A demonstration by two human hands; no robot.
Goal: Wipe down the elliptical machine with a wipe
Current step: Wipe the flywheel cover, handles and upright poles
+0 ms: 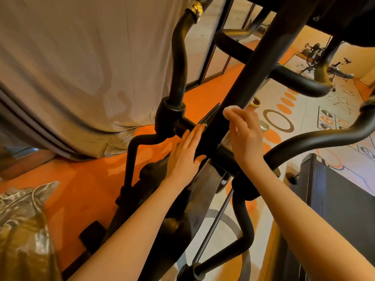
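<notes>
no brand or label can be read on the elliptical machine; the only writing in view is on the floor mat to the right of its centre post, where numbered squares show, one a "1", the rest too warped to make out.

the wipe is a small white wad pressed against the right side of the centre post, just above the crossbar joint. the right hand has its fingers curled over it, pinching it to the black tube, so only a pale edge shows above the fingertips. the wipe looks crumpled and soft, very small next to the hand.

the left hand lies flat on the left side of the same post, fingers straight and together, thumb spread under the post; it holds nothing and only rests against the black surface, just below and left of the wipe.

the machine is matte black, with curved handlebars branching off the centre post on both sides and a gold band on the upper left bar. an orange floor lies under it, a pale curtain hangs to the left of the post, and an exercise bike stands far to the right.
</notes>
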